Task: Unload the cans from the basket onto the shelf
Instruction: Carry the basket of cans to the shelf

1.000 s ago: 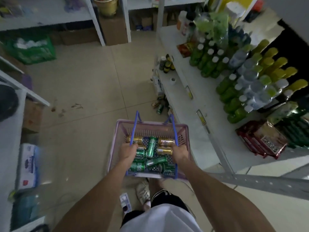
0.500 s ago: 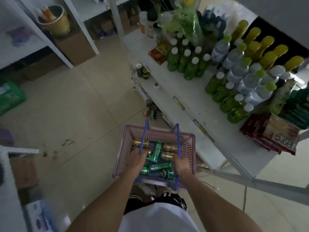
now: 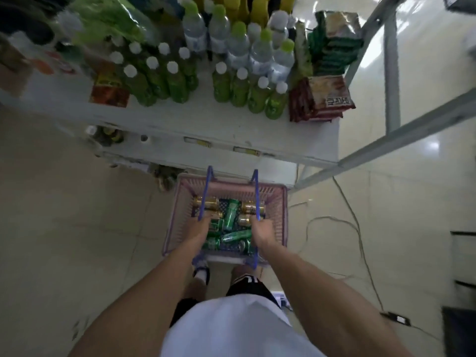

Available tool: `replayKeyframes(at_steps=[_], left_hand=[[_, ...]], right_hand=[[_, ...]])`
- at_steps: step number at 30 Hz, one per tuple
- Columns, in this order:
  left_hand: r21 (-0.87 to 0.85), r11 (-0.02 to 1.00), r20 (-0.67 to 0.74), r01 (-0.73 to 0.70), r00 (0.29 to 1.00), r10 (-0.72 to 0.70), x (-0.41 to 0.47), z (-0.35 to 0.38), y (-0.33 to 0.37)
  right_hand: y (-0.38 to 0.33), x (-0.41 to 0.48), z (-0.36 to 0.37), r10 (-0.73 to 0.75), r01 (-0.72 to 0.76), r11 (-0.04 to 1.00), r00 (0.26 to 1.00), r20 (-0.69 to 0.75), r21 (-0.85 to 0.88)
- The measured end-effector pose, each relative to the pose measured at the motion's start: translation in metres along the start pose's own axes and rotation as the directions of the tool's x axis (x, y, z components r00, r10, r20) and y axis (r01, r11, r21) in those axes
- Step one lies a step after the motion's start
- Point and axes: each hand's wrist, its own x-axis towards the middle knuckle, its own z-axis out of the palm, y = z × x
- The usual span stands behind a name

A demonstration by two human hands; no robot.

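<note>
cans: a loose pile of green and gold aluminium drink cans (image 3: 233, 222), all lying on their sides in the bottom of the basket, none out yet

basket: pink plastic lattice shopping basket (image 3: 279, 215) with two blue wire handles, hanging in front of my legs just off the shelf's front edge

left hand: my left hand (image 3: 199, 229) is closed around the left blue handle, nothing else in it

right hand: my right hand (image 3: 260, 231) is wrapped shut on the right blue handle, same deal

shelf: white flat shelf board (image 3: 206, 119), bare along the front strip, with green-tea bottles with white caps (image 3: 164, 78) and clear water bottles (image 3: 247, 52) behind, red snack packets (image 3: 319, 99) at the right end

step: I'd say I'm just lining the load up with the shelf, unloading hasn't started

next: probably need to park the basket on the floor or that bare front strip so a hand comes free, then pick a can and stand it upright

watch out: cans are round and jumbled, so they could roll if I tip the basket
</note>
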Motion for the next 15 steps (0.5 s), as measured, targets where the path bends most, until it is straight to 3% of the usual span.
replayKeyframes(at_steps=[4, 15], left_hand=[[0.088, 0.991, 0.043, -0.098, 0.995, 0.094, -0.003, 0.002, 0.000], [0.075, 0.997, 0.018, 0.007, 1.000, -0.009, 0.098, 0.044, -0.040]], right_hand=[[0.016, 0.003, 0.004, 0.047, -0.038, 0.992, 0.997, -0.065, 0.124], [0.065, 0.101, 0.033, 0.118, -0.092, 0.978, 0.985, -0.129, 0.188]])
